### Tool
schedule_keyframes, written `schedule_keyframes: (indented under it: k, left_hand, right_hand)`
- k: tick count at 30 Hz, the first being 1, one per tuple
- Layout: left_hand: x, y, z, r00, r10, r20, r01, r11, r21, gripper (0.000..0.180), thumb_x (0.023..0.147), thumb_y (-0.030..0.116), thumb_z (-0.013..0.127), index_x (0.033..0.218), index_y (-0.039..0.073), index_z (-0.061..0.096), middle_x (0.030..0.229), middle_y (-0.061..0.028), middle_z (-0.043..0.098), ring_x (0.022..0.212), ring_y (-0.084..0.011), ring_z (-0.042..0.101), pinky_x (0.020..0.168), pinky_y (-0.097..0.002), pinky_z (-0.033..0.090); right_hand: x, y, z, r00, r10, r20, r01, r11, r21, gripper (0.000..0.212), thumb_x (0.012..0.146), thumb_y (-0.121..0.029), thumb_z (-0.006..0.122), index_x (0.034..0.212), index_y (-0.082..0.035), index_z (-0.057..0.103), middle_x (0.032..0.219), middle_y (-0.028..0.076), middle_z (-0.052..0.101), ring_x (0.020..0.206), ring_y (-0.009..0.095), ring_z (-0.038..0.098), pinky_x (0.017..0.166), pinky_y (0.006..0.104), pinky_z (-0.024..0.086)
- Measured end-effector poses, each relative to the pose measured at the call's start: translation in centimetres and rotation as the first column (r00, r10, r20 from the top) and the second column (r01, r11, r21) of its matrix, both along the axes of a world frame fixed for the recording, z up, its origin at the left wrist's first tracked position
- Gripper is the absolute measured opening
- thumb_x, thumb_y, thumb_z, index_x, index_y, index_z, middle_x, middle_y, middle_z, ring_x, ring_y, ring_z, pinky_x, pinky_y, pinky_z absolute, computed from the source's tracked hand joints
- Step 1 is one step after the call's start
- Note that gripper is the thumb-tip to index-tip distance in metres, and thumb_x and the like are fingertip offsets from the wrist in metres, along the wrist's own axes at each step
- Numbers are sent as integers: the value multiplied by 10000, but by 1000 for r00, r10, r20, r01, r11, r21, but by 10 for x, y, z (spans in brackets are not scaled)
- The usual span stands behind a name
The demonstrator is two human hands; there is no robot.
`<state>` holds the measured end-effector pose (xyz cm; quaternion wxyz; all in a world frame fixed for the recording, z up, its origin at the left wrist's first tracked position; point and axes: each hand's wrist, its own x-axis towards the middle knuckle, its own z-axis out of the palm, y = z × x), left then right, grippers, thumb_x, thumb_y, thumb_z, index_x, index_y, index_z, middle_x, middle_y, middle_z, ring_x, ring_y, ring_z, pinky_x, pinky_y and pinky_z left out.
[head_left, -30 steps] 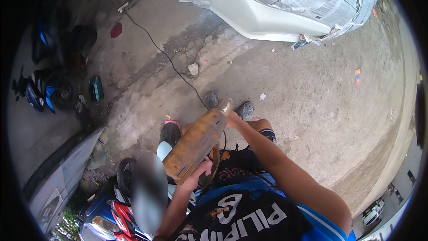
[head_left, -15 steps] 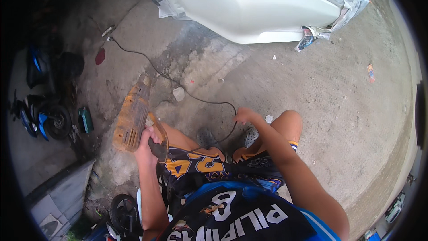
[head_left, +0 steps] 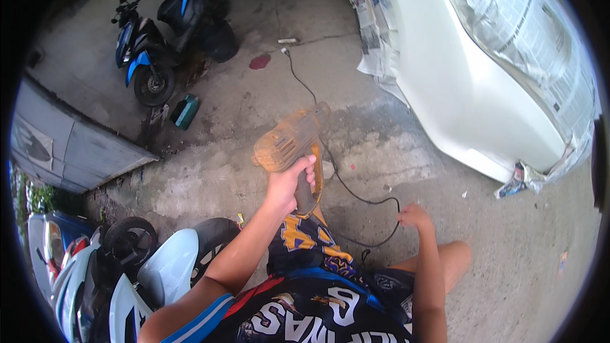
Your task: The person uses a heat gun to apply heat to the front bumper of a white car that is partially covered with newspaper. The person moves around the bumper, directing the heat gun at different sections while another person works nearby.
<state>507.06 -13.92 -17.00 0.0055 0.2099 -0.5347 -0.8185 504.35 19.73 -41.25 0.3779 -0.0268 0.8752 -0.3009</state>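
- The work in hand looks like carrying the gun-shaped power tool while managing its cord.
- Any next move would call for a steady grip on the tool and enough slack in the cord, I judge.
- The tool is held up just toward 10 o'clock from centre, its nozzle aimed at about 2 o'clock.
- The left hand wraps its fingers round the dark handle.
- The right hand, at 4 o'clock, has its fingers closed on the cord's bend; the exact pinch is too small to tell.
- The tool's casing looks worn: mottled rusty orange and grey-brown, with slotted vents and a yellowish loop before the handle.
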Motion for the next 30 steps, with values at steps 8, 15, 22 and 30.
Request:
schedule_keyframes:
  k: [8,15,22,30]
  left_hand:
    - [-51,-38,-12,962,185,-200,-198,979,-49,184,827,67,686,941,37,545,731,-54,573,653,-165,594,619,-320,506]
    - [-60,-77,79,969,239,65,-242,970,35,207,826,23,692,988,32,563,834,-47,600,837,-205,671,719,-341,537]
    - [-75,-155,215,947,298,117,-294,954,-54,269,768,-62,670,1001,0,549,794,-64,608,675,-160,605,604,-291,491]
    - [-125,-247,376,961,271,50,-233,895,-380,280,765,-90,652,1005,15,554,848,-42,581,685,-125,552,586,-271,454]
  right_hand:
    - [-14,-112,144,933,-311,-179,131,761,-635,206,852,-203,686,874,0,654,664,56,631,597,123,581,571,273,472]
    - [-37,-261,331,938,-307,-160,153,783,-603,204,875,-170,700,944,20,672,766,60,684,714,76,627,656,245,502]
    - [-79,-337,483,938,-194,288,344,628,-698,456,962,-397,561,922,41,682,864,132,705,836,157,670,779,282,523]
    - [-212,-484,537,417,-94,904,826,454,-334,748,948,-627,372,1225,56,501,1093,193,636,931,288,655,852,421,518]
